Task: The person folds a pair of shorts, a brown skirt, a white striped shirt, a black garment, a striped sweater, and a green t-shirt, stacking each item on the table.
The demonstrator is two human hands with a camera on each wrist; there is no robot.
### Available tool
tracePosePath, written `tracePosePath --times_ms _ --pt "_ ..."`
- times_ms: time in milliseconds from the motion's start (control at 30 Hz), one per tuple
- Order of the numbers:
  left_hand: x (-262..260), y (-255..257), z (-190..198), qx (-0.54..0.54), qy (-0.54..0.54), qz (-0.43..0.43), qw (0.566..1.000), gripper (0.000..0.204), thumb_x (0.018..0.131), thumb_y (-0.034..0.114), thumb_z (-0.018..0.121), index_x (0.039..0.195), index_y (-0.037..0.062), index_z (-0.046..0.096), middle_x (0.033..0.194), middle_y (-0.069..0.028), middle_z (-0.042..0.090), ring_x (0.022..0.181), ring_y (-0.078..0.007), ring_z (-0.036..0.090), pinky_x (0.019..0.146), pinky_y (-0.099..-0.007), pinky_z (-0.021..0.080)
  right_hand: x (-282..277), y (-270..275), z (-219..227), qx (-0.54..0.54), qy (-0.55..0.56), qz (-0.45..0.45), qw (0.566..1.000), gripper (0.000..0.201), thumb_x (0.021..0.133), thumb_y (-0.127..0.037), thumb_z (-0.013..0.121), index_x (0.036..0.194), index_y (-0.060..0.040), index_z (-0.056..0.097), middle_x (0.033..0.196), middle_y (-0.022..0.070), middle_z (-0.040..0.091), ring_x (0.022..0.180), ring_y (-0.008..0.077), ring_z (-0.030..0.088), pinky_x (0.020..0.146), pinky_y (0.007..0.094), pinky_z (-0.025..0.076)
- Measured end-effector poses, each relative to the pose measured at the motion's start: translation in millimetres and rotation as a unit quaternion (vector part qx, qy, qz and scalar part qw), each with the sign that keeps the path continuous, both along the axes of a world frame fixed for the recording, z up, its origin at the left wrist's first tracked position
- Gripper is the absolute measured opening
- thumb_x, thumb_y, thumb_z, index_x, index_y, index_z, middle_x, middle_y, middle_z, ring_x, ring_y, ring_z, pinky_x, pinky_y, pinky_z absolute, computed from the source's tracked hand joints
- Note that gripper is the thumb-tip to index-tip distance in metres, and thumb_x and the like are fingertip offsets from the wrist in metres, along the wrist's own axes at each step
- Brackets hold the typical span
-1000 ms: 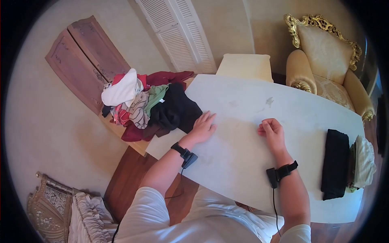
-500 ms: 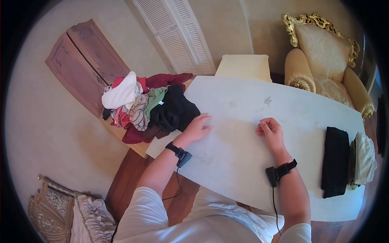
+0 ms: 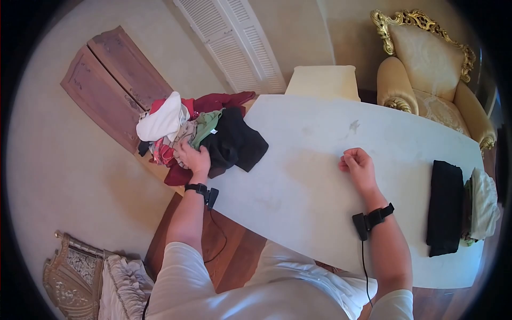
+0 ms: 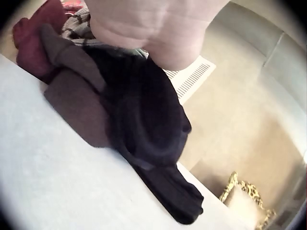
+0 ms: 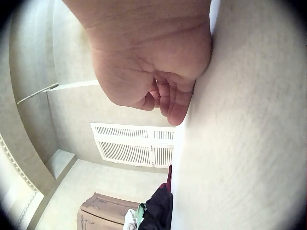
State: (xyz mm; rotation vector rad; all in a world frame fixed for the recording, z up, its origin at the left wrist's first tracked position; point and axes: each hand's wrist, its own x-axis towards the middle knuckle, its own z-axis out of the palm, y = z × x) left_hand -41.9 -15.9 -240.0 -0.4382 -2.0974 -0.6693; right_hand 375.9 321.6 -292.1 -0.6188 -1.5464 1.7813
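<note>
At the pile of clothes in the head view, my left hand (image 3: 194,159) reaches over a striped garment (image 3: 185,133), its fingers touching the cloth. A black garment (image 3: 240,138) lies just right of that hand, with a green garment (image 3: 207,128) beside it and a white one (image 3: 162,120) on top. The left wrist view shows only the heel of the left hand (image 4: 148,33) above dark cloth (image 4: 148,115); its fingers are hidden there. My right hand (image 3: 358,166) rests side-down on the white table (image 3: 309,213), fingers loosely curled, holding nothing.
At the table's right end lie a folded black garment (image 3: 445,208) and a stack of folded light clothes (image 3: 482,205). Beyond the far edge stand a cream cabinet (image 3: 322,82) and a gilded armchair (image 3: 426,80). Dark red cloth (image 3: 224,100) sits at the back of the pile.
My left hand has moved left from the table beside the black garment onto the striped garment in the pile. The right hand stays in place.
</note>
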Motion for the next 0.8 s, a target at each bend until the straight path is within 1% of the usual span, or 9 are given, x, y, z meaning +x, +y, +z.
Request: tracePosePath --times_ms 100,233,333,433,467,533,633,733,800 --pt "-14.1 -17.8 -11.5 0.054 -0.051 0.057 0.996 0.089 0.076 0.023 0.084 0.151 0.0082 0.039 0.157 -0.0271 0.038 0.148 -0.045 0.033 0.121 -0.056 0.029 0.3 0.2 0.8 0.006 -0.01 -0.003 1.0 0.014 0.104 -0.009 0.06 0.109 0.0044 0.063 0.097 0.0108 0.071 0.085 0.0174 0.072 0.078 0.0313 0.062" --pt "-0.2 -17.4 -1.2 0.12 -0.147 0.13 0.973 0.105 0.074 0.033 0.089 0.158 0.01 0.032 0.161 -0.0267 0.034 0.153 -0.0427 0.027 0.122 -0.0585 0.027 2.4 -1.1 3.3 0.009 -0.012 -0.002 1.0 0.015 0.104 -0.009 0.06 0.11 0.0045 0.063 0.097 0.011 0.071 0.086 0.0176 0.072 0.078 0.0313 0.062" --pt "0.2 -22.0 11.5 0.164 -0.238 0.175 0.941 0.113 0.073 0.039 0.091 0.161 0.01 0.028 0.161 -0.0263 0.035 0.151 -0.0427 0.033 0.12 -0.0562 0.032 2.1 -1.2 3.2 0.012 -0.016 -0.003 1.0 0.015 0.104 -0.009 0.06 0.11 0.0045 0.063 0.098 0.0111 0.071 0.085 0.0175 0.072 0.078 0.0313 0.062" --pt "-17.1 -38.5 15.9 0.188 -0.315 0.114 0.923 0.09 0.08 0.025 0.086 0.156 0.0063 0.04 0.15 -0.0227 0.051 0.136 -0.0365 0.054 0.111 -0.0471 0.045 1.8 0.5 1.9 0.014 -0.016 0.0 1.0 0.015 0.104 -0.009 0.06 0.11 0.0046 0.063 0.098 0.0112 0.071 0.085 0.0174 0.072 0.078 0.0311 0.062" --pt "-31.7 -45.0 10.7 0.265 -0.321 0.008 0.909 0.08 0.083 0.02 0.082 0.152 0.0046 0.045 0.144 -0.0208 0.055 0.129 -0.0337 0.058 0.107 -0.0436 0.048 1.8 0.3 2.1 0.013 -0.017 0.0 1.0 0.015 0.104 -0.009 0.06 0.11 0.0045 0.063 0.098 0.0112 0.071 0.085 0.0174 0.072 0.078 0.031 0.062" --pt "-50.2 -49.2 5.3 0.405 -0.317 -0.202 0.833 0.062 0.087 0.008 0.074 0.144 0.0013 0.054 0.132 -0.017 0.065 0.114 -0.0279 0.066 0.099 -0.0365 0.053 1.1 -0.9 2.5 0.012 -0.017 0.0 1.0 0.015 0.104 -0.009 0.06 0.11 0.0044 0.063 0.098 0.0112 0.071 0.085 0.0173 0.072 0.078 0.0309 0.062" --pt "-39.6 -27.3 18.2 0.429 -0.201 -0.226 0.851 0.045 0.089 -0.003 0.064 0.134 -0.0021 0.062 0.12 -0.013 0.069 0.103 -0.0214 0.068 0.093 -0.0315 0.053 1.1 -2.1 3.5 0.015 -0.02 -0.002 1.0 0.015 0.104 -0.009 0.06 0.11 0.0042 0.063 0.097 0.0109 0.071 0.085 0.0174 0.072 0.078 0.031 0.062" --pt "14.5 13.8 60.4 0.433 -0.155 -0.242 0.854 0.044 0.09 0.0 0.064 0.133 -0.0043 0.06 0.123 -0.0154 0.068 0.108 -0.0245 0.067 0.098 -0.0347 0.052 0.5 0.1 -2.4 0.005 0.003 0.006 1.0 0.014 0.104 -0.008 0.06 0.11 0.004 0.063 0.097 0.0102 0.07 0.084 0.0173 0.072 0.078 0.0312 0.062" --pt "16.4 29.9 66.7 0.35 -0.042 -0.231 0.907 0.041 0.092 0.003 0.066 0.132 -0.0056 0.059 0.127 -0.0177 0.065 0.116 -0.026 0.063 0.104 -0.0373 0.049 0.2 -0.3 -3.3 0.007 0.003 0.006 1.0 0.014 0.104 -0.008 0.06 0.11 0.004 0.063 0.097 0.0098 0.07 0.084 0.0171 0.072 0.078 0.0313 0.062"
